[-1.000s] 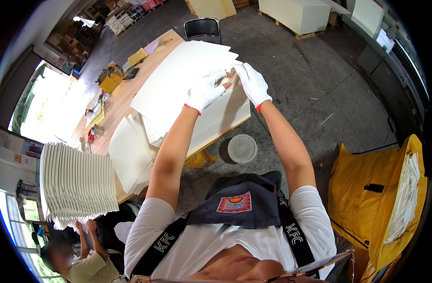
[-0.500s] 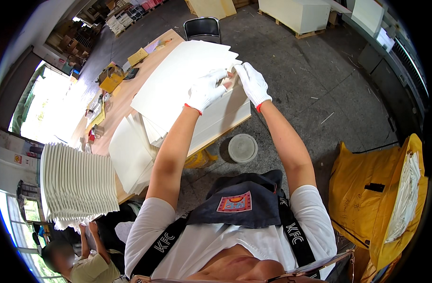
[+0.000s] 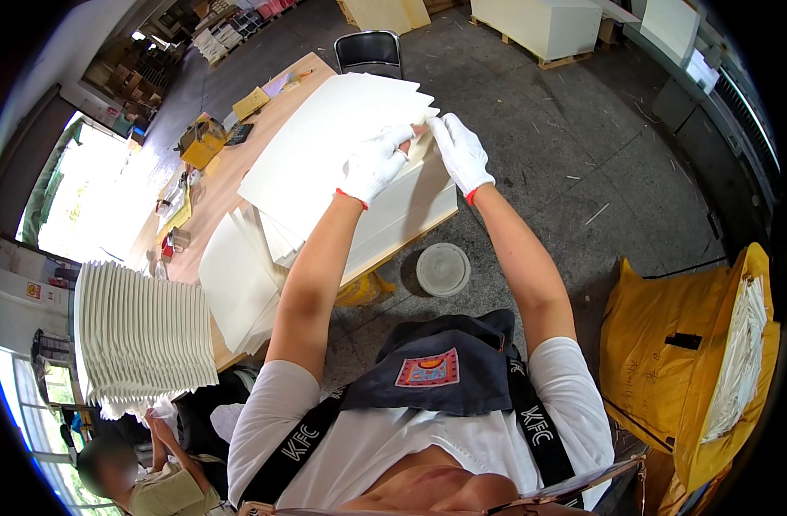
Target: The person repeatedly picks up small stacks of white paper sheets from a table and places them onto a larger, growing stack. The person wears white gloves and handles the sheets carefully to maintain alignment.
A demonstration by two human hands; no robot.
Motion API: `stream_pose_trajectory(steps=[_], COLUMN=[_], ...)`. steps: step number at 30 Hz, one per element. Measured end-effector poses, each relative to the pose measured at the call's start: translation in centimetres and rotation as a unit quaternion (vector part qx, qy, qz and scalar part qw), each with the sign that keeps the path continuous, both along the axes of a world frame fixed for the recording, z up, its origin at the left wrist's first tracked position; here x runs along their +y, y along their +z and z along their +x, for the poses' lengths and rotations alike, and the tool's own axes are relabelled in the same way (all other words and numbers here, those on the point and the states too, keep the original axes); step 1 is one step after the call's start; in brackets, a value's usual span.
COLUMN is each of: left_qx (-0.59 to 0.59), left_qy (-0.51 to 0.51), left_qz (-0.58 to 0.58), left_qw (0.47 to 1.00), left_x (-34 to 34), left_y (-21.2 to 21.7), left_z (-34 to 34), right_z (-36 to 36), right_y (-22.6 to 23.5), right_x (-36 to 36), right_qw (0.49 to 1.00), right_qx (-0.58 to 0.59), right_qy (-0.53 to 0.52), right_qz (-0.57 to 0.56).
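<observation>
A stack of large white paper sheets (image 3: 316, 142) lies on the wooden table in front of me, its upper sheets fanned out at the right end. My left hand (image 3: 379, 163), in a white glove with bare fingertips, rests on the top sheet. Its thumb and forefinger close on the sheets' edge near the right corner. My right hand (image 3: 459, 153), gloved in white too, is closed with its fingers together at that corner, pinching the sheet edges. Its fingertips are partly hidden. Both gloves have red cuffs.
Loose sheets (image 3: 238, 279) and a tall pile of folded white sheets (image 3: 144, 331) stand at the left, with a co-worker (image 3: 165, 486) beside them. A yellow box (image 3: 202, 143) sits on the table (image 3: 226, 185). Around are a black chair (image 3: 367, 53), a round bucket (image 3: 443, 269) and a yellow bag (image 3: 681, 361).
My left thumb has drawn closer to the forefinger at the sheets' edge. My right hand has hardly moved. The co-worker's hands have shifted slightly.
</observation>
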State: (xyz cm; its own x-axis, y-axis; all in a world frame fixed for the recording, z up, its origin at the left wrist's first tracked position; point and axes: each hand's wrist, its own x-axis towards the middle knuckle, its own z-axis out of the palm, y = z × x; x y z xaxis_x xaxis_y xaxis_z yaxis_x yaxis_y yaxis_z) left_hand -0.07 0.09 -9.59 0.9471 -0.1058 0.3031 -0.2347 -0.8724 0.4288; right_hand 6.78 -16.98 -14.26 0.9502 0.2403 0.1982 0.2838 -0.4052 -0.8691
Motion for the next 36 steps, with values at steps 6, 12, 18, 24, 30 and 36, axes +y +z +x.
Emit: stream_pose_trajectory(steps=[6,12,18,24,30,36], left_qx=[-0.007,-0.001,-0.125,-0.148,-0.354,-0.103], left_qy=[-0.006,-0.006,-0.054,-0.008,-0.013,0.075], left_qz=[0.021,0.0,0.034,0.076,0.012,-0.231], left_qw=[1.0,1.0,0.99,0.986,0.935,0.965], left_x=[-0.3,-0.4,0.5,-0.5,0.2,2.4], left_y=[0.0,0.2,-1.6,-1.0,-2.3,-8.9], left_z=[-0.3,-0.3,0.3,-0.7,-5.7,-18.4], right_z=[0.1,0.3,-0.2,-1.5,-4.0,-7.4], right_y=[-0.5,-0.6,0.3,-0.3,0.6,-0.4], right_x=[0.1,0.0,-0.1,2.0,7.1,10.1], right_qw=[1.0,1.0,0.999,0.925,0.72,0.744], right_qx=[-0.009,0.006,-0.014,0.044,0.418,0.445], right_qy=[-0.002,-0.002,-0.03,-0.105,0.112,0.154], right_qz=[0.022,0.031,-0.004,0.363,0.542,0.475])
